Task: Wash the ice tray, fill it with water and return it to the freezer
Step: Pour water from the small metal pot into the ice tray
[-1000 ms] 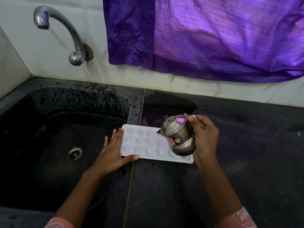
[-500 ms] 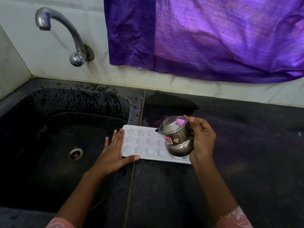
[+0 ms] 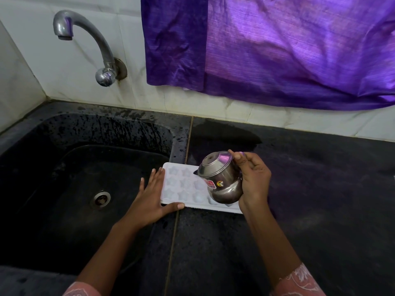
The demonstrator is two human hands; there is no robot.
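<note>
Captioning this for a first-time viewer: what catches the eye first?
The right hand holds a small steel pot tilted over a white ice tray on the dark counter beside the sink. The left hand lies flat against the tray's left end. A purple curtain hangs above.

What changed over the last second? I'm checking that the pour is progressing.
The small tilted steel pot, gripped by the right hand, shifted slightly left along the white plastic ice tray, toward the left hand. That hand stayed flat against the tray's left end; the tray did not move.
</note>
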